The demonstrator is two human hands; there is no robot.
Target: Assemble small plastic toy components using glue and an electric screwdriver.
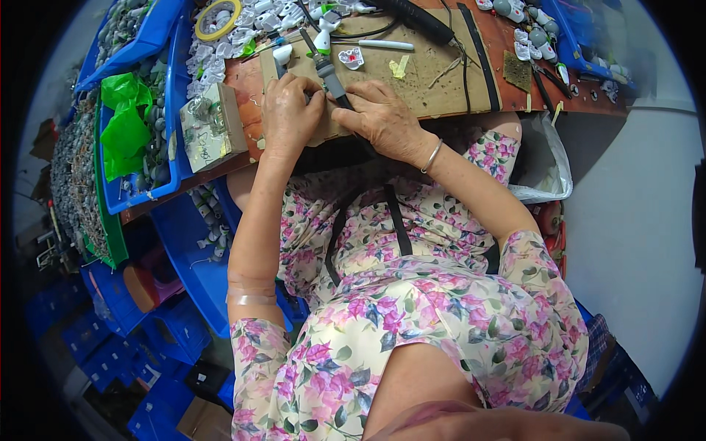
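Note:
At the near edge of the work board, my two hands are close together. My left hand is closed, its thumb and fingers pinched on something small that I cannot make out. A soldering iron with a grey and black handle slants between the hands, its thin metal end pointing away from me. My right hand curls around the handle, thumb across it. Just beyond lie a white and green plastic part and a small white shell with red inside.
The brown board carries a white stick, a yellow scrap and a thick black tool. White parts and a yellow tape roll lie far left, near a box and blue bins. Pliers rest at right.

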